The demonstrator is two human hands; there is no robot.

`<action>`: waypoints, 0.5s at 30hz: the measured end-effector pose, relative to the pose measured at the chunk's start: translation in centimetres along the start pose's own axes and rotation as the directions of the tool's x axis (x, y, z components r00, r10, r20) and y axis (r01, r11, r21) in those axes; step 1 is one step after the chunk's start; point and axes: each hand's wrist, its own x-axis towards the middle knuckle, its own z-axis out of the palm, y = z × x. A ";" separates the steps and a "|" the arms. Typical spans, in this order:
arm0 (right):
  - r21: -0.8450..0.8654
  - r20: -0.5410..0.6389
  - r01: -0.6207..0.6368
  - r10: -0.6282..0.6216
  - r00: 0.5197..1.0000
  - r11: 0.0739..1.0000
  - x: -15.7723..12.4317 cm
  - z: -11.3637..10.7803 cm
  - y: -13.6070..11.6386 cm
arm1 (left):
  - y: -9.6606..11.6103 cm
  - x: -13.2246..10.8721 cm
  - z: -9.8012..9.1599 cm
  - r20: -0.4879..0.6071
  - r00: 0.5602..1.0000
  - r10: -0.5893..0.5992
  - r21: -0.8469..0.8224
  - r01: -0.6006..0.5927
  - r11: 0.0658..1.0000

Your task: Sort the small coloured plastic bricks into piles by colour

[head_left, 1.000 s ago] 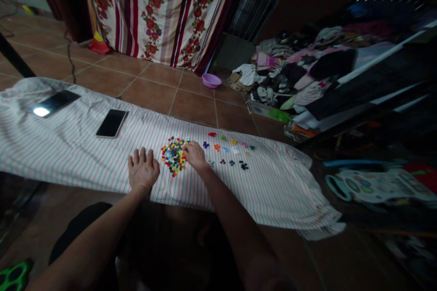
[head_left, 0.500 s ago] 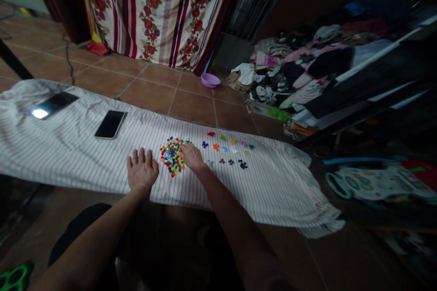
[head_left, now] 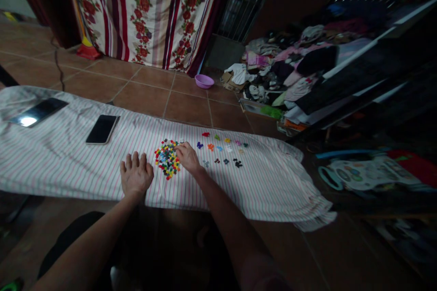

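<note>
Here's the right hand, fingers curled down at the right edge of the heap of tiny, multicoloured, plastic-looking pieces; whether it pinches 1, I can't tell. The left hand lies palm down, fingers spread, grasping nothing visible, just left of that heap on the white, striped fabric cloth. Small single-colour clusters sit rightward in 3 rough rows. Picking looks like the step in hand, and the next move calls for a fine fingertip grip, neighbours undisturbed!
</note>
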 end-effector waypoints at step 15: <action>0.059 -0.353 -0.358 0.355 0.866 0.932 -3.7 -8.3 13.9 | 0.0 0.0 0.0 0.004 1.000 0.007 0.026 -0.007 1.000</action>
